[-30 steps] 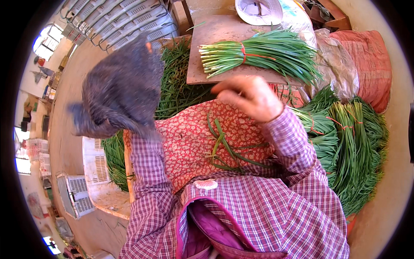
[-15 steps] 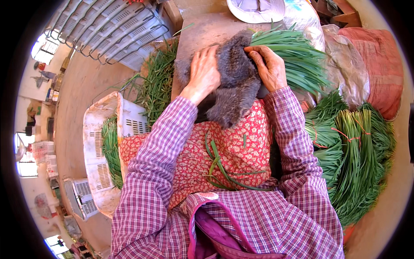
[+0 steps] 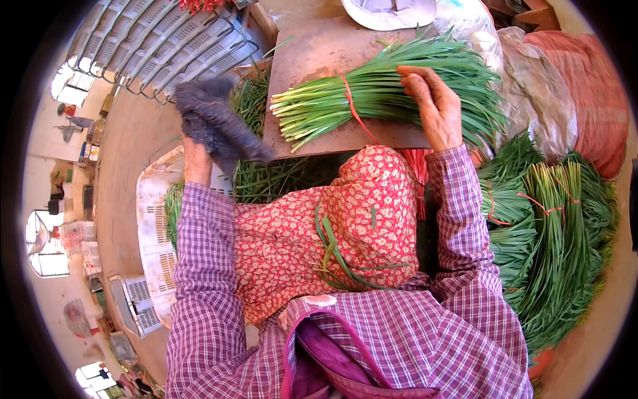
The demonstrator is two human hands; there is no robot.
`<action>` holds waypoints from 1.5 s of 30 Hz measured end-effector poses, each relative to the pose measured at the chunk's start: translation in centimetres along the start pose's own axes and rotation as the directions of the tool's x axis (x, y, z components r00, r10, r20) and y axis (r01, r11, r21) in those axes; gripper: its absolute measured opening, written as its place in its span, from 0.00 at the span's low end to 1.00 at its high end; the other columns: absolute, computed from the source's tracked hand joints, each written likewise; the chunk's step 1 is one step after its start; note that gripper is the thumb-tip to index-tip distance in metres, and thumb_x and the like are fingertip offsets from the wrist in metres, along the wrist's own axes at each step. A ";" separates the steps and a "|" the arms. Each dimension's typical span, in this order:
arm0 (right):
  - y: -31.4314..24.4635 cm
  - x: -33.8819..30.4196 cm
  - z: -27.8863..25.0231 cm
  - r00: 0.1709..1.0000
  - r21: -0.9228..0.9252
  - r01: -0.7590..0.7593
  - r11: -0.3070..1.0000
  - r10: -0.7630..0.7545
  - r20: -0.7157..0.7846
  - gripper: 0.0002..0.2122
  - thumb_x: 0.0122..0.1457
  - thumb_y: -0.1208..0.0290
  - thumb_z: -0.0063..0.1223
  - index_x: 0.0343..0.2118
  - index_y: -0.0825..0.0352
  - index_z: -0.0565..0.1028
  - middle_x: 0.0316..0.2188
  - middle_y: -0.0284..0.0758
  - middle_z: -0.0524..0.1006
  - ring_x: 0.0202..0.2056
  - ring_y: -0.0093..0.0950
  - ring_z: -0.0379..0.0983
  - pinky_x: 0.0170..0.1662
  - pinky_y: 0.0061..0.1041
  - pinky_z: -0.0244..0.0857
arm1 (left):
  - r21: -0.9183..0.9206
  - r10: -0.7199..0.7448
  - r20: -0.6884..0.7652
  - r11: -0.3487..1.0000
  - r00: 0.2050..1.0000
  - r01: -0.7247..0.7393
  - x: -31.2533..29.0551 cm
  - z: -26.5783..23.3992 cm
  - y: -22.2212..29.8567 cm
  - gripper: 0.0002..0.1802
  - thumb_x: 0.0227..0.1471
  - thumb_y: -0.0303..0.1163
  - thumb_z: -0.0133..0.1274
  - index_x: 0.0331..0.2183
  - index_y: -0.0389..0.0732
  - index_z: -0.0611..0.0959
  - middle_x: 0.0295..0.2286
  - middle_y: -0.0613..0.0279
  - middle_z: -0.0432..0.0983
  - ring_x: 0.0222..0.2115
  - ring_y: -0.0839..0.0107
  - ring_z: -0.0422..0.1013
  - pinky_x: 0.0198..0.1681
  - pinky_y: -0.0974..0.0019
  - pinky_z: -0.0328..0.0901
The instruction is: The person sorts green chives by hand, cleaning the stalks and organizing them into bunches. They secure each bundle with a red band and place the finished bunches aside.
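A bundle of garlic chives (image 3: 379, 93) lies across a brown board (image 3: 312, 50), its pale cut ends to the left and its leaves fanned to the right. A red tie (image 3: 350, 100) circles it, with one end hanging toward my lap. My left hand (image 3: 197, 163), left of the board, grips a dark fuzzy cloth (image 3: 216, 123) that hides its fingers. Over the leafy half of the bundle is my right hand (image 3: 438, 110), fingers stretched out and thumb a little apart, with nothing in them. Whether it touches the leaves I cannot tell.
Tied green bundles (image 3: 551, 233) are piled at my right, beside plastic sacks (image 3: 588, 93). A white crate (image 3: 156, 226) and loose leaves (image 3: 256, 106) lie to my left. A metal rack (image 3: 166, 50) stands far left; a pale hat (image 3: 392, 12) rests behind the board.
The cloth, earlier spread over the bundle's left end under both hands, has swung left and off it in my left hand. The pale ends and red tie now show. My right hand has released it.
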State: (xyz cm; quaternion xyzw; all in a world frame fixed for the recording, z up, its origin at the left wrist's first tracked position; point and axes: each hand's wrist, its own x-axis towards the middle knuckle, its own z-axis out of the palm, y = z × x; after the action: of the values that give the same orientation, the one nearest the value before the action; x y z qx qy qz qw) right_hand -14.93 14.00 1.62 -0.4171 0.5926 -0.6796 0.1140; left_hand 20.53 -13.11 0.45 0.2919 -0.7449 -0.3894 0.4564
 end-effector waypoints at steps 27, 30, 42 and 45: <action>-4.1 -9.4 -11.0 0.834 0.085 -0.171 0.981 0.191 -0.518 0.12 0.66 0.67 0.46 0.39 0.69 0.78 0.27 0.28 0.74 0.28 0.16 0.67 0.33 0.15 0.63 | -0.363 0.526 0.760 0.830 0.381 -0.422 -5.1 47.2 16.4 0.16 0.51 0.42 0.54 0.41 0.45 0.81 0.31 0.53 0.80 0.31 0.60 0.77 0.39 0.61 0.71; -5.7 -9.6 -11.6 0.819 -0.042 -0.028 0.999 -0.001 -0.574 0.13 0.67 0.67 0.43 0.38 0.72 0.76 0.22 0.28 0.68 0.25 0.18 0.63 0.30 0.17 0.59 | -0.446 0.507 0.694 0.860 0.511 -0.247 -3.4 44.8 20.0 0.15 0.52 0.37 0.53 0.41 0.42 0.81 0.34 0.53 0.80 0.34 0.60 0.77 0.42 0.63 0.70; -5.7 -8.9 -8.3 0.935 0.146 -0.091 0.985 0.135 -0.328 0.11 0.66 0.69 0.45 0.38 0.71 0.77 0.22 0.27 0.71 0.25 0.16 0.65 0.29 0.15 0.60 | 0.454 0.239 0.657 0.632 0.715 -0.628 3.2 21.6 13.7 0.51 0.43 0.53 0.64 0.63 0.50 0.58 0.55 0.47 0.63 0.57 0.55 0.59 0.62 0.55 0.54; -4.7 -9.4 -8.1 0.956 0.108 -0.125 0.986 0.149 -0.254 0.11 0.66 0.70 0.45 0.38 0.72 0.77 0.23 0.27 0.72 0.26 0.15 0.66 0.30 0.15 0.61 | 0.555 0.191 0.686 0.487 0.702 -0.674 1.0 23.6 11.2 0.55 0.37 0.53 0.66 0.63 0.52 0.58 0.54 0.46 0.64 0.56 0.52 0.60 0.60 0.52 0.55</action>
State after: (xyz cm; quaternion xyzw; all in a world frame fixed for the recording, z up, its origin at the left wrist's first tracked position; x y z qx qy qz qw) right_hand -13.14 27.15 2.23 -0.2763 0.5986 -0.7451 0.1007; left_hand -2.15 -0.60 3.73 0.1282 -0.9808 0.0431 0.1407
